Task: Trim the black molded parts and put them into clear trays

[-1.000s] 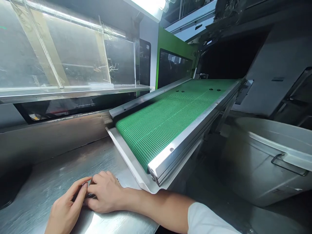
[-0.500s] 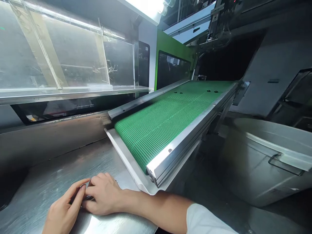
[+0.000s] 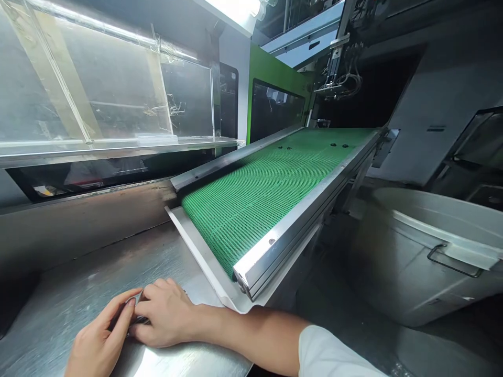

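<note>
My left hand (image 3: 100,332) is at the lower left, thumb and forefinger nearly together against the fingers of my right hand. My right hand (image 3: 163,311) rests just above the metal table (image 3: 129,267), its fingers curled inward. A dark gap shows between the two hands; what they hold, if anything, is hidden by the fingers. Beyond my right forearm, the green conveyor belt (image 3: 251,199) slopes away, with a pale tray (image 3: 200,267) under its near end. Small dark pieces (image 3: 338,145) lie far up the belt in two pairs.
Metal side rails (image 3: 291,225) edge the belt. A large pale bin (image 3: 420,262) with a wire handle stands on the floor at right. Clear panels (image 3: 118,94) and a ledge line the left. A gantry arm with hoses (image 3: 336,73) hangs above the belt's far end.
The hands keep nearly the same pose. The view has shifted slightly, and the gantry arm with hoses has come lower over the far end of the belt.
</note>
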`<state>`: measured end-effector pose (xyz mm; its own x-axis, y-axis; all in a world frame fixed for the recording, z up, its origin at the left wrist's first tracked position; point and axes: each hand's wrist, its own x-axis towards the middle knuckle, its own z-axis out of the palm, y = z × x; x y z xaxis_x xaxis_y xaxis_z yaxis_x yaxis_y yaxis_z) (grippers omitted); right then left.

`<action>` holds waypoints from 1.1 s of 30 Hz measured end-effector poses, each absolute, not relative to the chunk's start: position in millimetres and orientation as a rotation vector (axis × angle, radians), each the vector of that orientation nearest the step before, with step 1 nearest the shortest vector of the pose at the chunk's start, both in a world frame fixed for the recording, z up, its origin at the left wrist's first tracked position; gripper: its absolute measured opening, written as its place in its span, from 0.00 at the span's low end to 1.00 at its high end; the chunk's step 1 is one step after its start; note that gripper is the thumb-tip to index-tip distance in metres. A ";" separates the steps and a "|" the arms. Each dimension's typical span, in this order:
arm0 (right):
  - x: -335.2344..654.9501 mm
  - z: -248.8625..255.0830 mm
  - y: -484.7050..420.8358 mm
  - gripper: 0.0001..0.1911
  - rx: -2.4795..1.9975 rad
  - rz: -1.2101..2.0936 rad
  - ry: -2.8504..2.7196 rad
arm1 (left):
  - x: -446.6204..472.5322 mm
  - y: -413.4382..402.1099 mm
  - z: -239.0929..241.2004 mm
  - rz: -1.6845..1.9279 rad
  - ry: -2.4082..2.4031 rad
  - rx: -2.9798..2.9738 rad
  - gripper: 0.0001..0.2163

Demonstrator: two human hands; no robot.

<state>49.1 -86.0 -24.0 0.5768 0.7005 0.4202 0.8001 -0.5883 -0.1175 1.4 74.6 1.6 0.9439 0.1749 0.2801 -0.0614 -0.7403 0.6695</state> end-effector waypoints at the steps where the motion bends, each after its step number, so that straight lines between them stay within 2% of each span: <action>1: 49.3 -24.0 -85.9 0.17 -2.524 -0.480 -1.232 | 1.1 74.3 2.3 0.426 0.085 2.367 0.24; 11: 48.5 -23.3 -85.1 0.14 -2.518 -0.486 -1.226 | -0.4 76.4 0.0 0.381 0.136 2.374 0.27; 25: 46.8 -18.1 -87.7 0.14 -2.532 -0.444 -1.230 | 0.9 76.6 -0.2 0.472 0.043 2.368 0.21; 33: 46.1 -16.7 -89.2 0.14 -2.519 -0.429 -1.229 | -0.7 74.6 3.8 0.452 0.059 2.372 0.23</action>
<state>46.1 -89.2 -16.7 0.5883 0.7068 0.3929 0.7978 -0.5865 -0.1397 -0.7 74.6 3.8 0.9378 0.1662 0.3047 -0.0823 -0.7464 0.6604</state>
